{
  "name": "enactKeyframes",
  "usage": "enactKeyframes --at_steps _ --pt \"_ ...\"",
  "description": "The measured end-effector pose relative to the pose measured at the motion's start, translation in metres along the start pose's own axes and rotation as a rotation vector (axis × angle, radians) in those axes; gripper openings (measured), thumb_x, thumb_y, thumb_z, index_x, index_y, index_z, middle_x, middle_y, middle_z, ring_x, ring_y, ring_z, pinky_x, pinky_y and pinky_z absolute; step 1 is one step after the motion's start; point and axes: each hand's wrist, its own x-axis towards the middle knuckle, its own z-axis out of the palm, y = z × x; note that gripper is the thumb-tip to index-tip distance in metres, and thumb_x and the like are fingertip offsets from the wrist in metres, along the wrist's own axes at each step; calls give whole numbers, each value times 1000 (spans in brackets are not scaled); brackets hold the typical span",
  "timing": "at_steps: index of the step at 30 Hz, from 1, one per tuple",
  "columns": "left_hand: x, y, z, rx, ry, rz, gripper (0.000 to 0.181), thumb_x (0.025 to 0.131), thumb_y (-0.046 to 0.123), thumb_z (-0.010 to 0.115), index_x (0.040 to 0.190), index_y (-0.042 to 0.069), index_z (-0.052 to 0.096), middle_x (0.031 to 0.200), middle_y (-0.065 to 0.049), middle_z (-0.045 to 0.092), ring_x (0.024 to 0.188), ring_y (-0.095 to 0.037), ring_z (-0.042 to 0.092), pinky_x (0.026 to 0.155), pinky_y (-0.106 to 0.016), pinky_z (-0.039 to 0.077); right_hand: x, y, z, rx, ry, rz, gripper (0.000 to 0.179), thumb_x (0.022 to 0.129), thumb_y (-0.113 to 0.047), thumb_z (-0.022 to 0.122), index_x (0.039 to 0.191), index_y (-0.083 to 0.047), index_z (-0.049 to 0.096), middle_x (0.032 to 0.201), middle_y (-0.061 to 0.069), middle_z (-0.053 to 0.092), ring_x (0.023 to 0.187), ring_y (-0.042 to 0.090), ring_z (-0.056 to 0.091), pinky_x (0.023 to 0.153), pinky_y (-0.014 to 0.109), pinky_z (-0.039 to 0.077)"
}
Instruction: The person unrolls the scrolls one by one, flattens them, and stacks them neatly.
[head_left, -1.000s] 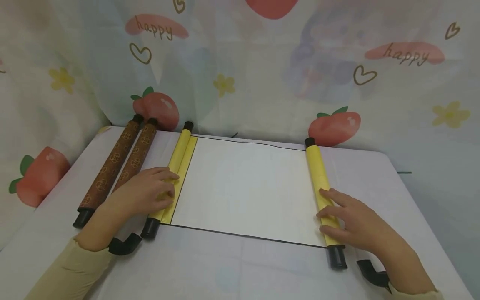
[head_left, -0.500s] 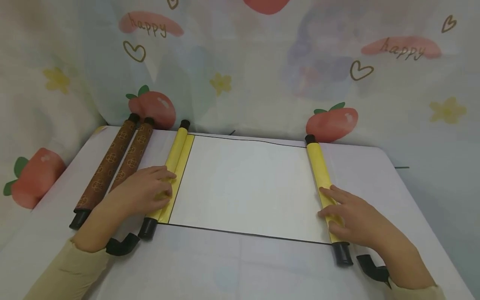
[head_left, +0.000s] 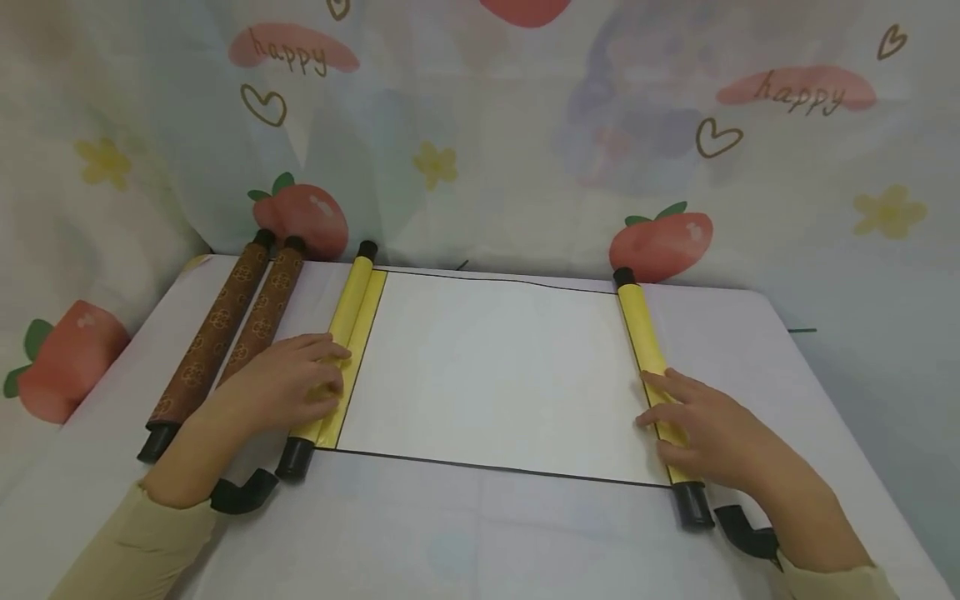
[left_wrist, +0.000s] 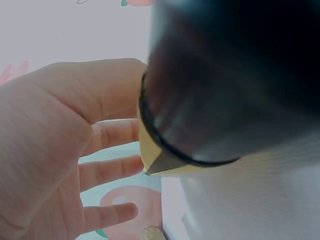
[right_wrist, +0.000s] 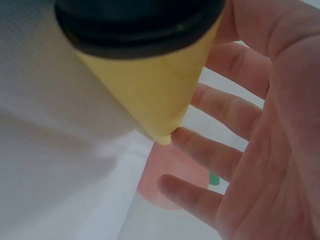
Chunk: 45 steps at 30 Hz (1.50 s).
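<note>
A partly unrolled scroll with a blank white sheet (head_left: 502, 375) lies across the table between two yellow rollers. Over the left yellow roller (head_left: 351, 304) rests my left hand (head_left: 288, 383), its fingers spread across the roller onto the yellow border. Its wrist view has a black end cap (left_wrist: 225, 100) close to the lens, with fairly straight fingers beside it. On the right yellow roller (head_left: 639, 321) lie the extended fingers of my right hand (head_left: 708, 433). A fingertip (right_wrist: 180, 135) touches the yellow roller's side in the right wrist view.
Two brown patterned rolls (head_left: 213, 333) with black ends lie side by side at the table's left, partly behind my left forearm. Black wrist-worn pieces (head_left: 243, 492) show by both wrists. A printed curtain (head_left: 495, 167) hangs along the table's back edge.
The right roller has moved slightly to the right with my right hand on it, and the white sheet is wider. My left hand stays on the left roller. The head view has shifted slightly.
</note>
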Motion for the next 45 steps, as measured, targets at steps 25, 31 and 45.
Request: enactKeyframes --at_steps 25,31,45 --pt "0 0 -1 2 4 5 4 82 21 76 80 22 73 125 -8 66 127 -35 54 106 -52 43 -5 17 2 18 -57 85 28 80 -17 71 106 -25 76 149 16 45 127 43 50 94 57 48" --pt "-1 1 -2 -5 2 -4 4 82 21 76 80 22 73 126 -7 66 128 -35 54 106 -52 43 -7 21 0 55 -87 99 30 81 -35 81 108 -24 75 151 14 42 127 43 52 94 58 49" --pt "-1 -1 1 4 18 4 4 82 22 76 79 22 73 125 -7 66 125 -34 56 105 -50 44 -10 27 -4 50 -98 116 37 79 -11 68 114 -19 75 151 20 42 131 47 46 93 57 50"
